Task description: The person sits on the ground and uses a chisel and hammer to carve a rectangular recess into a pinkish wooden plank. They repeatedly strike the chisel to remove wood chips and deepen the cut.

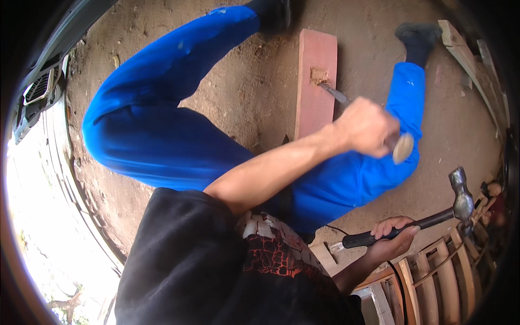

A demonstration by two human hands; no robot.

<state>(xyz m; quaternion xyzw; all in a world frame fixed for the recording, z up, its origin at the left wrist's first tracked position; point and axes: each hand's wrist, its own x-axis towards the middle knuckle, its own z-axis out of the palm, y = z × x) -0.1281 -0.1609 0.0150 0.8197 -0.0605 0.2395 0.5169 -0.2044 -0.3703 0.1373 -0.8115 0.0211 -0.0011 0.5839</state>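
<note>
Head view: left hand (367, 127) is clenched round the chisel (346, 101) handle, blade angled down and away w/ its tip sitting in a small notch (318, 75) cut near the far end of the reddish wooden plank (316, 81). The pale, mushroomed butt of the handle sticks out below the fist. Right hand (391, 238) is closed on the black grip of a ball-peen hammer (433, 216), drawn back low and to the right, head well apart from the chisel butt, so no blow is landing at this instant.

Plank lies on the dirt floor (238, 92) between the person's blue-trousered legs (162, 124); one dark shoe (273, 13) is just beside its far left corner, the other shoe (417, 35) off to the right.

Progress, judged from the notch: a shallow rectangular recess is started, pale raw wood and a few chips showing round the edges. It looks small and rough and its depth can't be read from here; I'd put it at early-to-mid stage, w/ more chopping and cleaning up of the walls left. Rest of the plank face looks uncut.

Misc: slatted wooden frame (439, 276) at lower right, loose timber strips (466, 54) at upper right.
</note>
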